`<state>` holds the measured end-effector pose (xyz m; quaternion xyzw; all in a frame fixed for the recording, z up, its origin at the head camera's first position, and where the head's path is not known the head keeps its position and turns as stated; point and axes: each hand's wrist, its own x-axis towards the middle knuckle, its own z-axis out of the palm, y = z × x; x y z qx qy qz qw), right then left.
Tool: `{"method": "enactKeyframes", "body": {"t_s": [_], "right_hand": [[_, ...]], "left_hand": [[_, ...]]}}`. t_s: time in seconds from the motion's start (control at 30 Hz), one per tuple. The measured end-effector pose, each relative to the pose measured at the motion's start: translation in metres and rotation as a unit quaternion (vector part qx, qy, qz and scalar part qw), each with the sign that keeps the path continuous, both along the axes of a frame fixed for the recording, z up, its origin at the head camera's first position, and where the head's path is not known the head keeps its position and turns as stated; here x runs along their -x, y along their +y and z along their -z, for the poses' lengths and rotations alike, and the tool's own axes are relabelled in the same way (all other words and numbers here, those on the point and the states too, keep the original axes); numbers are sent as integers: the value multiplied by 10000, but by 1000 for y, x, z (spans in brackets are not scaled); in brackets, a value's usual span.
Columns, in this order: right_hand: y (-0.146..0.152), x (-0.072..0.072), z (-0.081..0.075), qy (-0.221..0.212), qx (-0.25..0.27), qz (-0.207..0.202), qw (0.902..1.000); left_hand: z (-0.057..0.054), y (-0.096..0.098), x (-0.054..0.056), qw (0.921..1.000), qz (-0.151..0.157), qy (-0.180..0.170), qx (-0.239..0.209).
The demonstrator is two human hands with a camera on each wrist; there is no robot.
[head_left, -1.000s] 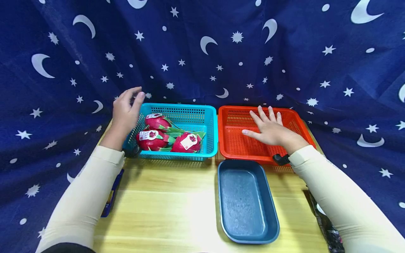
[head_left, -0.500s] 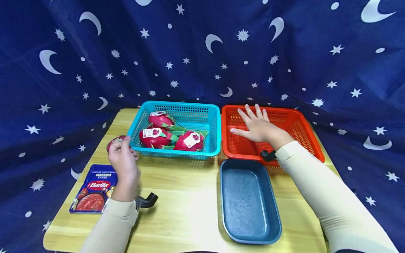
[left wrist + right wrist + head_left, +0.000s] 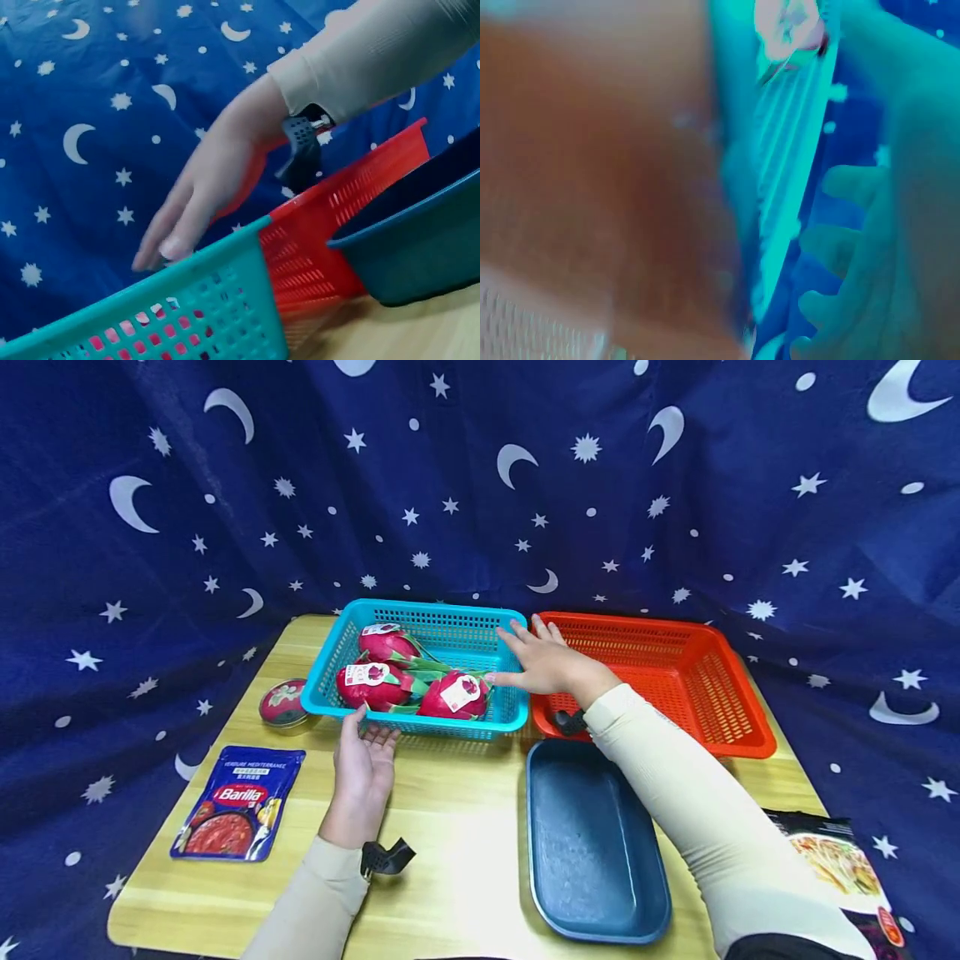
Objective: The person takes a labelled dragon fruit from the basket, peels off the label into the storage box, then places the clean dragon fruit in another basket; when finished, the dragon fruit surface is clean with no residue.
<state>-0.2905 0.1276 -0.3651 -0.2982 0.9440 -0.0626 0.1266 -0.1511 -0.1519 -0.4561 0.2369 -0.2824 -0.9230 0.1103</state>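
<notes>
A turquoise plastic basket [image 3: 513, 708] holds three pink dragon fruits [image 3: 453, 695] with green leaves and white labels. My left hand [image 3: 363, 777] lies palm up at the basket's front left, fingers extended and fingertips right at the front rim. Over the basket's right end reaches my right hand [image 3: 553, 665], fingers spread, thumb towards the nearest dragon fruit. In the left wrist view that right hand [image 3: 217, 176] hangs above the turquoise rim. The right wrist view is blurred, with the right fingers [image 3: 840, 247] outstretched beside the basket wall [image 3: 784, 195].
A red basket [image 3: 738, 714] adjoins on the right, partly behind the right wrist. In front stands a blue-grey tub [image 3: 592, 852]. To the left lie a round tin [image 3: 285, 703] and a blue Barilla pouch [image 3: 236, 806]; a black food packet [image 3: 832, 868] lies at the right edge.
My left hand has come down from the turquoise basket's left side to its front rim and turned palm up. My right hand has moved left from over the red basket to the turquoise one.
</notes>
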Motion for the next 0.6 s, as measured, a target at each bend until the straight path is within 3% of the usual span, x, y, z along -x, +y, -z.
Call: {"method": "enactKeyframes", "body": {"t_s": [0.13,0.23,0.37,0.6], "right_hand": [[-22,-1,1,-39,-251,-432,9987],[-36,0,3,-274,-314,-641,9971],[-49,-1,7,-547,-338,-801,9947],[-64,-3,17,-565,-349,-970,9931]], "left_hand": [[4,4,1,9971,43,71,-758],[5,6,1,9951,-21,188,-975],[7,8,2,9953,-88,407,-879],[14,9,4,9957,-107,804,-448]]}}
